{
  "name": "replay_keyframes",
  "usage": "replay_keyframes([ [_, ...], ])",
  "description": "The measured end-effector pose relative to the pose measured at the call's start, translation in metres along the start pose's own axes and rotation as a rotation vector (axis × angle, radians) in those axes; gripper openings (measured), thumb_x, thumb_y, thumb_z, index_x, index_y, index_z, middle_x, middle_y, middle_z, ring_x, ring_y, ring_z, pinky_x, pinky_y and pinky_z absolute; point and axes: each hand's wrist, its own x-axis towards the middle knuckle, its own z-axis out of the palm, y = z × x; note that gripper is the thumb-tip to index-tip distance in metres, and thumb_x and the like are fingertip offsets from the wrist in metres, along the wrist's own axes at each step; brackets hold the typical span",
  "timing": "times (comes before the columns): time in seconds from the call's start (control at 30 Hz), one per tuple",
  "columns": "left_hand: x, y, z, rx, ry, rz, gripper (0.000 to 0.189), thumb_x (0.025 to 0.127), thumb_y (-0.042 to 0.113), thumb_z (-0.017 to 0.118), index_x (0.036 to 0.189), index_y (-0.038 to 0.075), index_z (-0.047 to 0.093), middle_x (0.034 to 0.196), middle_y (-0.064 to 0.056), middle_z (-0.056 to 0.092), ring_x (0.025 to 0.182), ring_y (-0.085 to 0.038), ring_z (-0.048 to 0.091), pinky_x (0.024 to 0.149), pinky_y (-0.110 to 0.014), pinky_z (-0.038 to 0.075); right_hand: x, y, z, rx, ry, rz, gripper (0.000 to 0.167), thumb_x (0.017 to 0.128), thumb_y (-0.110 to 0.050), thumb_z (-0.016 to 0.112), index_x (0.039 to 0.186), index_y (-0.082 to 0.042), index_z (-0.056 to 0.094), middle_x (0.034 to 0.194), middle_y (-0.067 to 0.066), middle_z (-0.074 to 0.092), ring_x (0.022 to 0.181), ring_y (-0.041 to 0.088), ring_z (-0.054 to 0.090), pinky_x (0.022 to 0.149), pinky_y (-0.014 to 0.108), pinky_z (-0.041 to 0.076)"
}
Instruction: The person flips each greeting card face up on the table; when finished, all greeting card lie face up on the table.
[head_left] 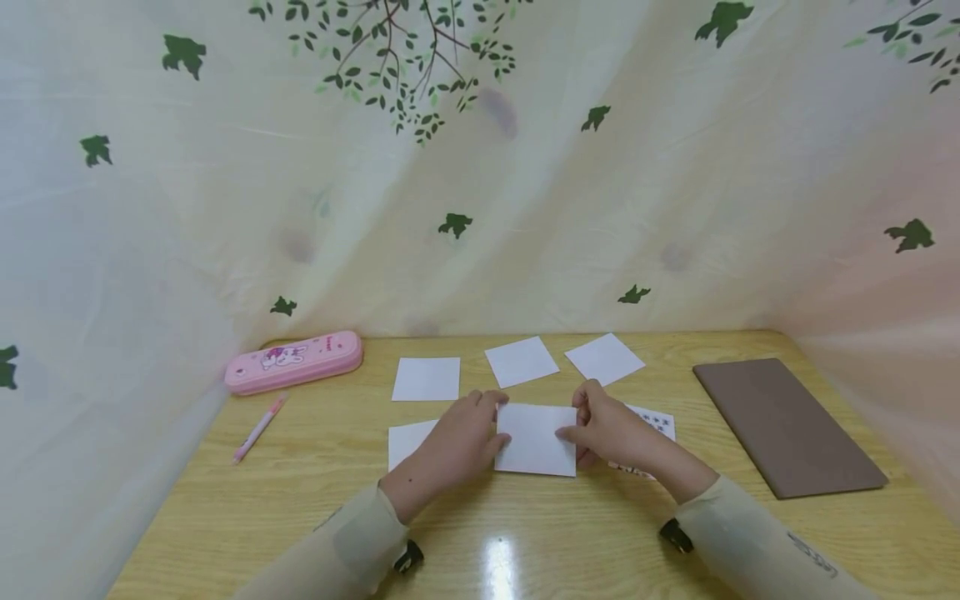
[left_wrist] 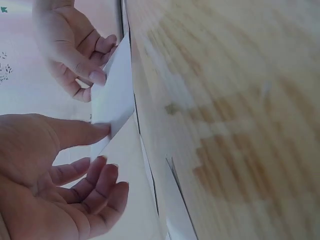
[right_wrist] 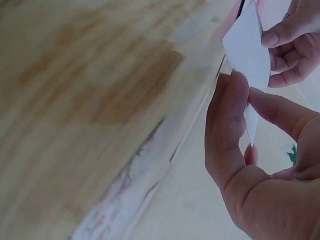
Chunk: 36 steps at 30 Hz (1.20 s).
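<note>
A square white paper sheet (head_left: 534, 440) is held up over the table between both hands, its face turned toward me. My left hand (head_left: 459, 440) grips its left edge, the thumb on the near face and the fingers behind. At the opposite edge my right hand (head_left: 611, 427) pinches the sheet between thumb and fingers, as the right wrist view shows. A plain white square (head_left: 408, 440) lies partly hidden behind the left hand. Beside the right hand, partly covered by it, lies a white sheet with small printed figures (head_left: 656, 422).
Three white squares lie at the back: left (head_left: 426, 379), middle (head_left: 521, 362) and right (head_left: 604, 358). A pink pencil case (head_left: 294, 363) and a pink-and-white pen (head_left: 259, 429) are at the left. A brown folder-like flat item (head_left: 787, 429) lies at the right. Printed cloth (head_left: 525, 250) hangs behind the table.
</note>
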Motion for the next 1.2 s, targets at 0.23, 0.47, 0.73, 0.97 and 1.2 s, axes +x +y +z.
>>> replay_keyframes([
  [0.23,0.0,0.0,0.0,-0.144,0.073,0.002,0.047,0.106,0.014,0.066,0.15,0.005,0.053,0.115,-0.004,0.062,0.096,-0.013,0.059,0.081,-0.025,0.055,-0.008,-0.008,-0.002,-0.101,0.085,-0.08,0.042,0.1,-0.013,0.075,0.121,-0.002,0.04,0.094,0.011,0.055,0.069,0.022,0.071,0.062,0.035,0.063],
  [0.47,0.0,0.004,-0.006,-0.225,0.132,0.018,0.041,0.106,0.008,0.064,0.146,0.008,0.055,0.113,-0.004,0.06,0.098,-0.016,0.063,0.077,-0.024,0.055,-0.014,-0.014,-0.002,-0.139,0.154,-0.12,0.042,0.101,-0.016,0.075,0.119,-0.003,0.039,0.095,0.011,0.058,0.072,0.021,0.074,0.058,0.03,0.059],
  [0.73,-0.004,0.008,-0.01,-0.219,0.198,0.08,0.036,0.106,0.008,0.064,0.141,0.013,0.057,0.113,-0.005,0.061,0.102,-0.018,0.067,0.084,-0.027,0.062,-0.019,-0.014,-0.004,-0.213,0.244,-0.173,0.039,0.103,-0.021,0.073,0.115,-0.006,0.039,0.096,0.009,0.063,0.074,0.014,0.066,0.058,0.025,0.051],
  [0.97,-0.005,0.009,-0.011,-0.22,0.233,0.136,0.028,0.106,0.007,0.065,0.132,0.015,0.06,0.11,-0.004,0.062,0.096,-0.016,0.065,0.083,-0.027,0.062,-0.023,-0.014,-0.005,-0.25,0.294,-0.21,0.035,0.103,-0.021,0.073,0.112,-0.005,0.042,0.095,0.009,0.069,0.078,0.015,0.065,0.056,0.025,0.049],
  [1.2,-0.007,0.01,-0.01,-0.163,0.303,0.218,0.021,0.105,0.004,0.064,0.123,0.016,0.062,0.103,-0.003,0.063,0.089,-0.013,0.06,0.075,-0.023,0.058,-0.026,-0.014,-0.005,-0.216,0.321,-0.236,0.032,0.102,-0.019,0.074,0.107,-0.007,0.044,0.096,0.012,0.077,0.079,0.012,0.07,0.052,0.026,0.048],
])
